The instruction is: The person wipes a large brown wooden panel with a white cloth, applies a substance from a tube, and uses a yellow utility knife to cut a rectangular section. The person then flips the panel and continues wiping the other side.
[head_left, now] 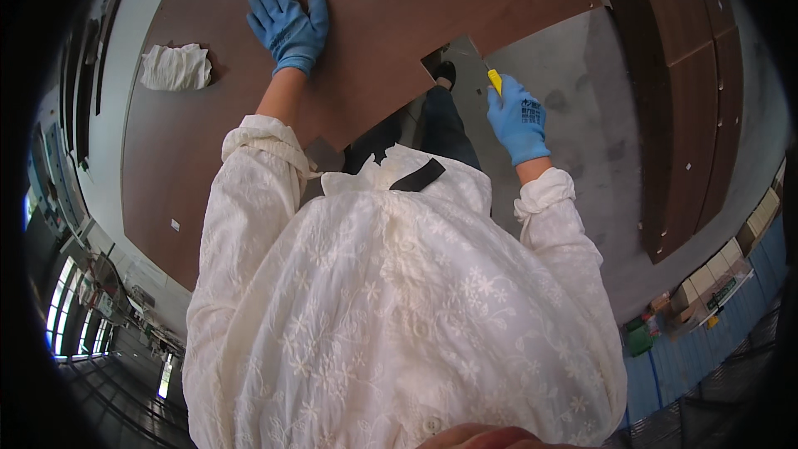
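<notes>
Just panel (pixel 374 25) under left hand (pixel 289 27)

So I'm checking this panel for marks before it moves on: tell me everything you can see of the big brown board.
The big brown board is a flat, dark brown panel, seemingly laminated wood, smooth with a dull sheen. Small holes dot its far edge and a small white tag sits near the left. A crumpled white cloth lies on it. The left hand, blue-gloved, presses flat on top; the right hand holds a yellow-handled tool at its near edge.
</notes>
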Motion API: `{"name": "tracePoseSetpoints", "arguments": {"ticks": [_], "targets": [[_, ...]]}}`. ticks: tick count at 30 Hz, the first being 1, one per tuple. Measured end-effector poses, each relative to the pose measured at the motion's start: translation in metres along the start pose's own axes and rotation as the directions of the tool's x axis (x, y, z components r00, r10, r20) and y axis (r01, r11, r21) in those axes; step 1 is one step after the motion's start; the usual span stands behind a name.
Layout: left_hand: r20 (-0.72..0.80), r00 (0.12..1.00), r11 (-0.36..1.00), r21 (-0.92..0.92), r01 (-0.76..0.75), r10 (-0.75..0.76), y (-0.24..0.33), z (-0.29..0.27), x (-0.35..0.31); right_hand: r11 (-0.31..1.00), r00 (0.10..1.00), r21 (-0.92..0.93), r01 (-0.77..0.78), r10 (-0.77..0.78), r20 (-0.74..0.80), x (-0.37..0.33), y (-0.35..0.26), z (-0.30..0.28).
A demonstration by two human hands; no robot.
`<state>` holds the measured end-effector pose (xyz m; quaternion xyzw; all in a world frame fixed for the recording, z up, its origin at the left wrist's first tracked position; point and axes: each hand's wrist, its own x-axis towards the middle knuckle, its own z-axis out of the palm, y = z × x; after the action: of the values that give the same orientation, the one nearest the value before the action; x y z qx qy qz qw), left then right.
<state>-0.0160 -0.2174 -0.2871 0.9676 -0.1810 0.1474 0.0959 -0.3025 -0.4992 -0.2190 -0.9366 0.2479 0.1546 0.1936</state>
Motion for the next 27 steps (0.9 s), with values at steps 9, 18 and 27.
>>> {"name": "tracePoseSetpoints", "arguments": {"ticks": [9, 18, 27], "targets": [[0.028, 0.999, 1.000, -0.026, 0.016, -0.015, 0.0004, -0.0011, -0.0019, 0.998, 1.000, 0.059, 0.019, -0.019, -0.012, 0.0047, 0.0055, 0.0068], [0.045, 0.998, 0.998, -0.044, 0.036, -0.034, 0.0010, -0.0010, -0.0029, 0.999, 0.999, 0.054, -0.003, 0.001, 0.046, 0.0064, 0.0055, 0.0054], [0.048, 0.998, 0.997, -0.076, 0.032, -0.029, 0.0014, -0.0025, 0.0011, 0.998, 1.000, 0.060, 0.015, -0.016, 0.015, 0.0037, 0.0069, 0.0033]]}}
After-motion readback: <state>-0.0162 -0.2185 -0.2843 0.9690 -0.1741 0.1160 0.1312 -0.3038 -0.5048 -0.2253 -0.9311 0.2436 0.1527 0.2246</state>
